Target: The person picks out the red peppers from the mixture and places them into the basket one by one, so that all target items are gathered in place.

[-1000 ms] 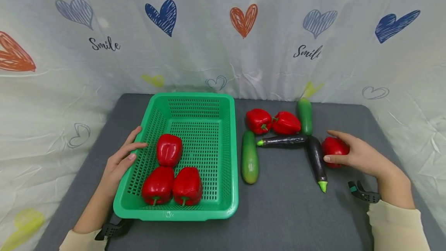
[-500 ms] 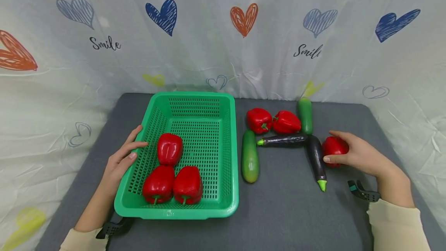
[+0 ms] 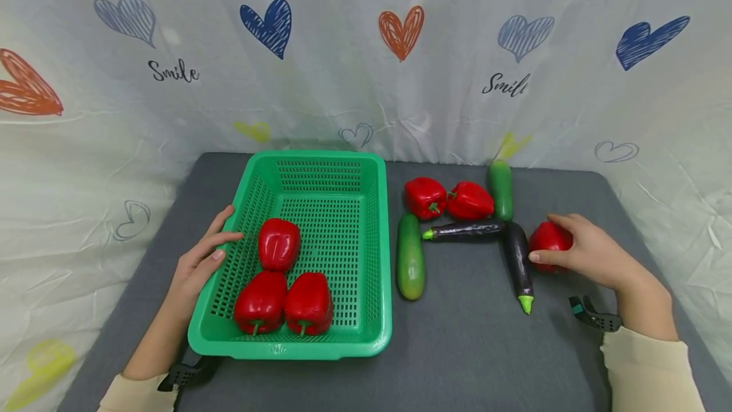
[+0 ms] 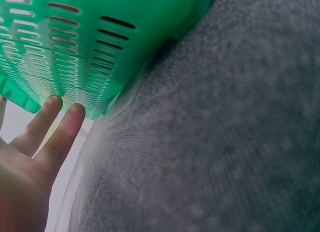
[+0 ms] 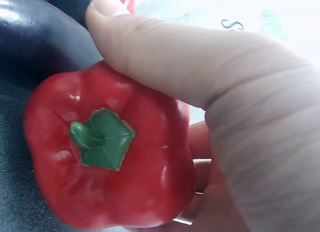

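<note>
A green plastic basket [image 3: 374,253] holds three red bell peppers [image 3: 278,245]. My left hand [image 3: 197,269] rests on its left side, fingers stretched over the rim; in the left wrist view two fingertips [image 4: 75,112] touch the slotted wall. Toward the right, my right hand [image 3: 597,252] grips another red bell pepper [image 3: 549,238] that sits on the table beside an eggplant [image 3: 517,259]. Seen from the right wrist, this bell pepper [image 5: 110,192] shows its green stem, with the thumb [image 5: 155,57] across its top and the other fingers partly hidden behind it.
Between basket and right hand lie two red bell peppers [image 3: 470,201], a second eggplant [image 3: 466,231], a cucumber [image 3: 410,259] and another cucumber [image 3: 501,191] farther back. A white curtain [image 3: 446,113] with printed hearts hangs behind the grey table [image 3: 457,348].
My right hand has shifted slightly, its fingers moving a little around the bell pepper. The stem end of the nearby eggplant has swung slightly left. The left hand and basket stay put.
</note>
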### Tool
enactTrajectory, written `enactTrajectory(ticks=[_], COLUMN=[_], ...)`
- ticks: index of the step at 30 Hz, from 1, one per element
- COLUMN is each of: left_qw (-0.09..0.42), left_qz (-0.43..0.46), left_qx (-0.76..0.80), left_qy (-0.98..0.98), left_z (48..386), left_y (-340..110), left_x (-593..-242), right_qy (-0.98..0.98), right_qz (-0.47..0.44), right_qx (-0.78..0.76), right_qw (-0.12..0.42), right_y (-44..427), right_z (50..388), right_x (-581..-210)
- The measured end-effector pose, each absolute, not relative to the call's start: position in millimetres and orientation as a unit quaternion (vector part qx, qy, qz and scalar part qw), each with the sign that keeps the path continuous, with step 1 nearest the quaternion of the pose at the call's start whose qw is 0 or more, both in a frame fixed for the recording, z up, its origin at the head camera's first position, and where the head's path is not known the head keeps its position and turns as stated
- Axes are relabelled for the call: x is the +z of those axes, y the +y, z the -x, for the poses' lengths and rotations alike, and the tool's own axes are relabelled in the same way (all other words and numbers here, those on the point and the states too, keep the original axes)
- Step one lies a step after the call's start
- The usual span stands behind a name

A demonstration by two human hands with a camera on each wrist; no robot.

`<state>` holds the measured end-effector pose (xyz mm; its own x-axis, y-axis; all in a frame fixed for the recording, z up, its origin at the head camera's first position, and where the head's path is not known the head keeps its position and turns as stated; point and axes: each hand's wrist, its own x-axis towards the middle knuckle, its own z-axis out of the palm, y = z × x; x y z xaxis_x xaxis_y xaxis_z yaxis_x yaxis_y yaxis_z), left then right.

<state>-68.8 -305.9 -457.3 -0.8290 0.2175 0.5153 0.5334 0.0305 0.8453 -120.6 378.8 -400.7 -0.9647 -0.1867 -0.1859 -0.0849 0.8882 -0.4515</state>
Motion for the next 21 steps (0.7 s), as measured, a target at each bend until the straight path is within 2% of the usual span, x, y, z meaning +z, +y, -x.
enactTrajectory(ticks=[5, 21], left_qw=[0.127, 0.130], left_qz=[0.265, 0.266], left_qx=[-0.643, -0.641], left_qy=[-0.707, -0.708], left_z=[69, 70], left_y=[-307, -307], left_x=[-458, -459], right_qy=[0.971, 0.964], right_qz=[0.077, 0.022], right_qx=[-0.214, -0.224], right_qw=[0.077, -0.144], right_y=[378, 360], right_z=[123, 118], right_x=[-399, -391])
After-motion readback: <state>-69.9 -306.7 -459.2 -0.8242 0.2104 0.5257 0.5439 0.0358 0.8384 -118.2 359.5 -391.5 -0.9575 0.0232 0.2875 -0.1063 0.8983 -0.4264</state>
